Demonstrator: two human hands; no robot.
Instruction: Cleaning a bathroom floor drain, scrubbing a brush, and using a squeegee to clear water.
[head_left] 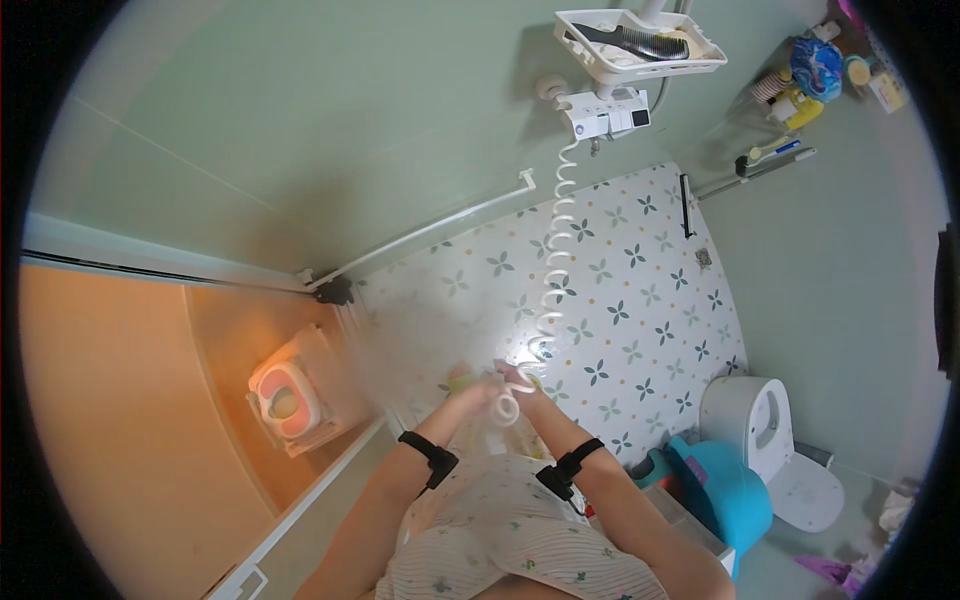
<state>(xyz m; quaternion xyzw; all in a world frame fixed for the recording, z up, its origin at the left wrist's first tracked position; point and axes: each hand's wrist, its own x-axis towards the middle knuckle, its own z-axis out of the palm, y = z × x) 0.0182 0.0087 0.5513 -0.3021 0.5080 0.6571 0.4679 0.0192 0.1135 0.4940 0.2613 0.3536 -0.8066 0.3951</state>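
Note:
My left hand (484,390) and my right hand (518,380) meet low in front of my body, above the tiled floor. A white coiled cord (552,290) hangs from a white wall unit (607,115) and ends in loops right at my hands. The loops cover part of my fingers. My right hand's fingers look curled, but what they hold is hidden. Haze blurs my left hand, so its grip is unclear. Each wrist wears a black strap. Yellow-green footwear (461,382) shows just beyond my left hand.
A white shelf (640,70) holds a black comb. Along the wall runs a white rail (430,222). A white toilet (745,420) and a blue plastic tub-like thing (715,490) stand to the right. Left, past the doorway, is a pink-and-white plastic item (285,400).

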